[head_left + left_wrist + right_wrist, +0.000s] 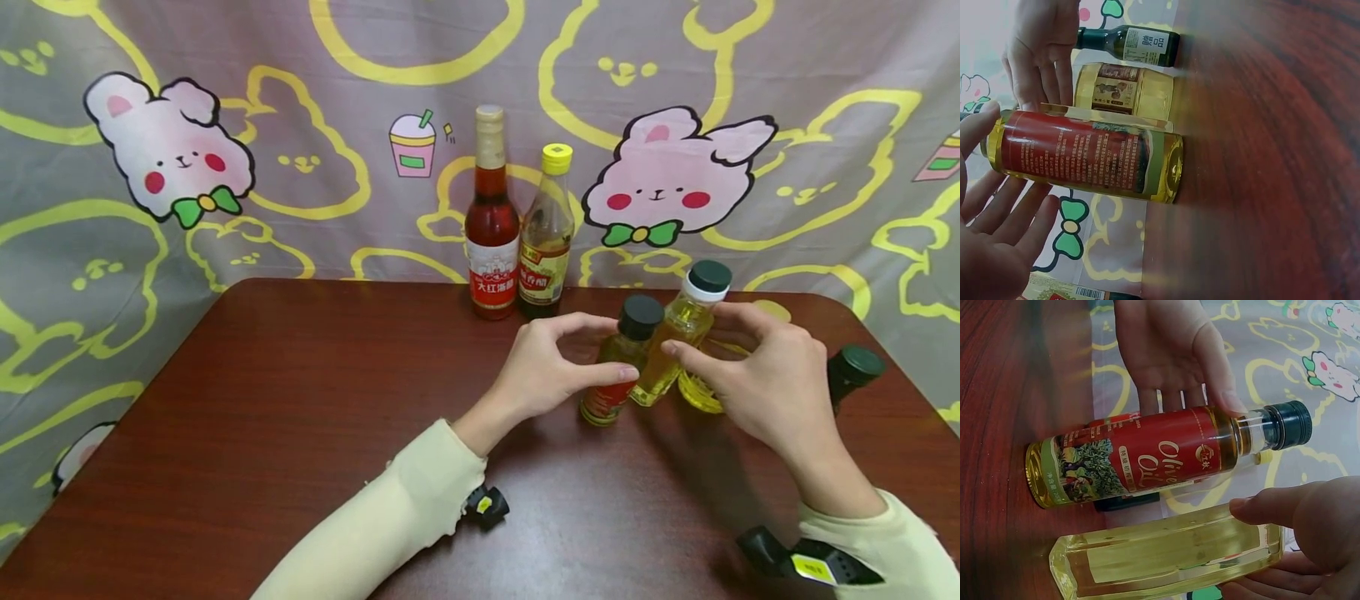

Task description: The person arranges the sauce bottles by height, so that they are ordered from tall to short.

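My left hand (543, 367) holds a small olive oil bottle (603, 406) near its neck, thumb in front and fingers behind. The bottle has a dark cap and a red label, which reads "Olive Oil" in the right wrist view (1147, 456). Just to its right, my right hand (780, 387) grips a clear bottle of yellow oil (1166, 553) with a green cap and white collar, thumb on the near side. This bottle leans slightly in the head view. Part of a yellow oil bottle (699, 393) shows behind the right hand.
Red vinegar (492, 221) and a yellow-capped vinegar bottle (546, 250) stand together at the table's back edge. A dark green bottle (857, 367) stands at the right, partly hidden by my right hand. A patterned curtain (300, 125) hangs behind the brown table (300, 417).
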A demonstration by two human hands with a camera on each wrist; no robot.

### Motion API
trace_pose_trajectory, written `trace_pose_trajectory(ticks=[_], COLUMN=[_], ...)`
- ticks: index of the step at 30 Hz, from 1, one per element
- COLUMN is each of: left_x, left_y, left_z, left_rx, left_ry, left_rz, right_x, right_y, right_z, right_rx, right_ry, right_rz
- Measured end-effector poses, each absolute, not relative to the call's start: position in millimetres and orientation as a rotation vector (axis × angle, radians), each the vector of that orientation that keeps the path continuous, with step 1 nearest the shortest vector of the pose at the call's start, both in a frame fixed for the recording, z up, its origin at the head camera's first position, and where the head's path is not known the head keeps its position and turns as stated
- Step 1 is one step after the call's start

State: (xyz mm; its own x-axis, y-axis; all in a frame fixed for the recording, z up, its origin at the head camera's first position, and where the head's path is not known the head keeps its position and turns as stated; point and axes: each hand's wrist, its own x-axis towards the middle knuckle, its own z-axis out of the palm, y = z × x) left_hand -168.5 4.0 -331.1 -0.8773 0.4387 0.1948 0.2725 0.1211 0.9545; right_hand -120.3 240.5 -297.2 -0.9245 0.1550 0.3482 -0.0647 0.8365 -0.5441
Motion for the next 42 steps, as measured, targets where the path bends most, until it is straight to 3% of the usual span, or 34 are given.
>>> trace_pose_trajectory(ticks=[15, 42], left_x=[-167.6, -169.6], left_y=[3.3, 1.8], left_z=[-329.0, -326.6], left_rx=[0.859, 0.754], left_ry=[2.454, 2.325], left_rz=[1.703, 1.754], right_x=[-119.5, -119.7], right_y=[242.5, 240.6], right_z=[-296.4, -298.0], right_rx=[-0.049, -0.029], right_ry=[-2.627, -2.607], right_rz=[0.788, 0.801])
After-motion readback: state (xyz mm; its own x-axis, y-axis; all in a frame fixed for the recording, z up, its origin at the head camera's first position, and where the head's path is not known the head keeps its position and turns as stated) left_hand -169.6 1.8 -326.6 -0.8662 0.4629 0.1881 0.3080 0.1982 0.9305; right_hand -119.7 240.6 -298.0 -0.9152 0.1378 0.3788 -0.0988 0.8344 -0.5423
